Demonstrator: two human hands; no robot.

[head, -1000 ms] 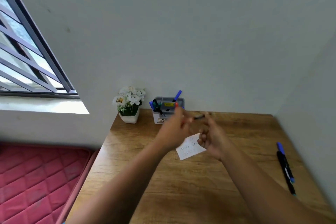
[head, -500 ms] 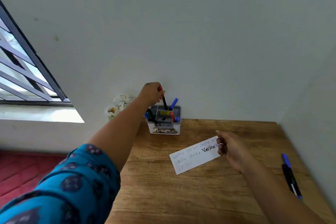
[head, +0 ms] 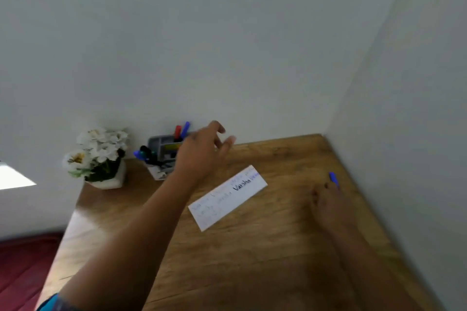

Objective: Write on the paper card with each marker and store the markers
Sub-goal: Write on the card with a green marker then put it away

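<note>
A white paper card (head: 227, 197) with several lines of writing lies at an angle on the wooden desk (head: 252, 265). At the back stands a grey organizer (head: 161, 145) with a red marker (head: 177, 131) and a blue marker (head: 186, 127) sticking up from it, and more markers at its left. My left hand (head: 199, 156) hovers just in front of the organizer, empty, fingers spread. My right hand (head: 328, 204) rests on the desk at the right, blurred, its fingertips at a blue-capped marker (head: 333, 178). Whether it grips the marker is unclear.
A white pot of white flowers (head: 98, 156) stands left of the organizer at the desk's back corner. Walls close off the desk at the back and on the right. A red mattress (head: 20, 267) lies below the desk's left edge.
My left hand dropped the red-capped marker into the organizer and pulled back open. My right hand left the card and moved right to the markers near the wall.
</note>
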